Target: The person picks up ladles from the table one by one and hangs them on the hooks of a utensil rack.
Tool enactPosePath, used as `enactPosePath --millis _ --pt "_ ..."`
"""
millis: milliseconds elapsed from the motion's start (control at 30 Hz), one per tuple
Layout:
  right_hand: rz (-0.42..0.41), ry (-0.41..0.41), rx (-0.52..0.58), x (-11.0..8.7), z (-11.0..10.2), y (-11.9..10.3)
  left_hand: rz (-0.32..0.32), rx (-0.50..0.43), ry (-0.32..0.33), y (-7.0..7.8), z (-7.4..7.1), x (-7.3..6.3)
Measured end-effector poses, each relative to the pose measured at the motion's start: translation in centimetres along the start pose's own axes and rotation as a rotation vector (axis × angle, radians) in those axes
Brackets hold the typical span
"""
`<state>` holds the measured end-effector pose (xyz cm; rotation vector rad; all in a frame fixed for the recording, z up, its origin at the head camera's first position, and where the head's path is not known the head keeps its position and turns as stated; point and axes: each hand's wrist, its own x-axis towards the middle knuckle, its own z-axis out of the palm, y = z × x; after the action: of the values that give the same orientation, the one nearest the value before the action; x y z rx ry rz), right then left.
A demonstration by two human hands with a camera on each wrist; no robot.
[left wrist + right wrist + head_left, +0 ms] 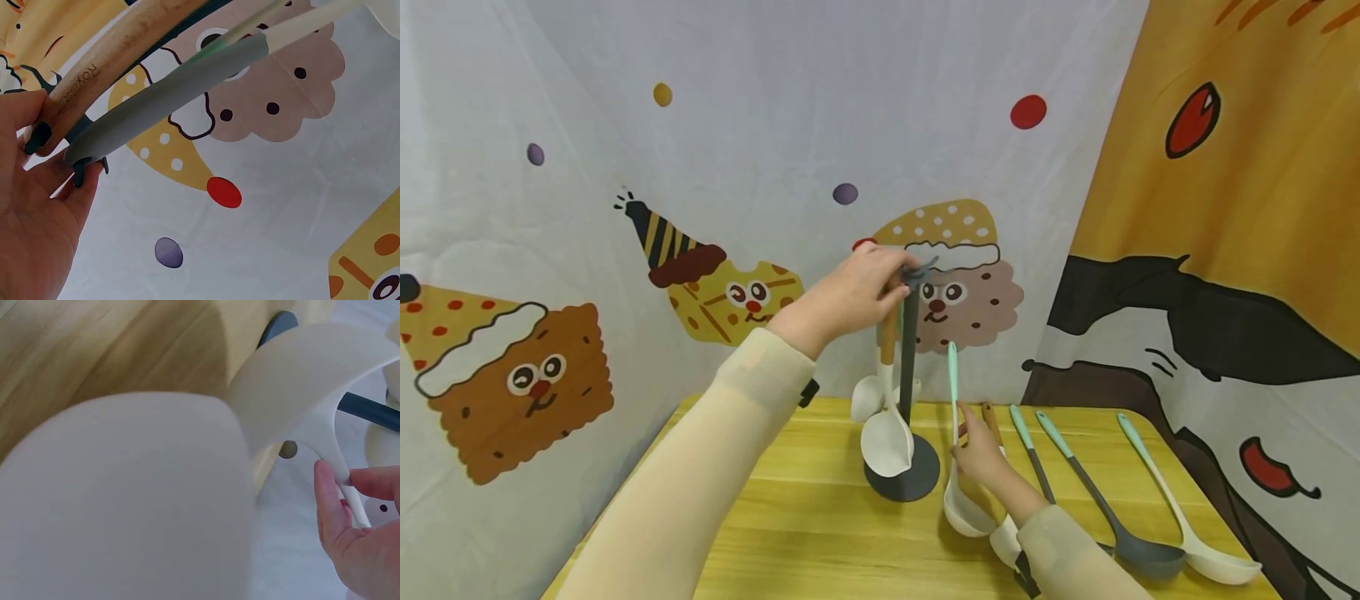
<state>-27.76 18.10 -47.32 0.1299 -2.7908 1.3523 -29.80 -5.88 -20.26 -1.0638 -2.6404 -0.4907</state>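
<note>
My left hand (865,283) grips the hooked top of a dark utensil stand (908,358). In the left wrist view its fingers are around the ends of a wooden handle (112,75) and a grey handle (169,100), with dark hook tips through their holes. A white ladle (887,442) with a wooden handle hangs from the stand, another white utensil (867,398) behind it. To the stand's right, my right hand (983,450) pinches the white shaft of a ladle (966,510) with a mint handle, held upright, bowl down; the right wrist view shows its bowl (312,387) close.
Beneath my right forearm lies a white utensil (1006,542) with a wooden handle. Farther right on the wooden table (805,517) are a mint-handled dark utensil (1037,467), a dark ladle (1150,554) and a white ladle (1221,565). A printed curtain (775,125) hangs behind.
</note>
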Motion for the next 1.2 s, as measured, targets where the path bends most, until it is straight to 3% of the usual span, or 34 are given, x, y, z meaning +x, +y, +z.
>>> enactPosePath --millis 200,533,867,1033,1200 --pt "-0.065 0.035 -0.003 0.0 -0.5 -0.9 -0.004 -0.04 0.021 -0.2 0.0 0.0" --pt "-0.201 0.081 0.082 -0.3 -1.3 -1.9 0.028 -0.094 0.005 -0.2 0.1 -0.1" --pt "-0.288 0.161 0.014 -0.6 -1.3 -2.4 0.063 0.024 -0.011 -0.1 -0.1 0.0" --pt "-0.315 0.197 0.026 -0.8 -1.3 -2.8 0.044 0.01 0.004 0.0 0.0 0.0" --pt "-0.407 0.278 -0.008 -1.2 -1.4 -3.0 -0.003 -0.013 0.0 0.3 -0.1 0.0"
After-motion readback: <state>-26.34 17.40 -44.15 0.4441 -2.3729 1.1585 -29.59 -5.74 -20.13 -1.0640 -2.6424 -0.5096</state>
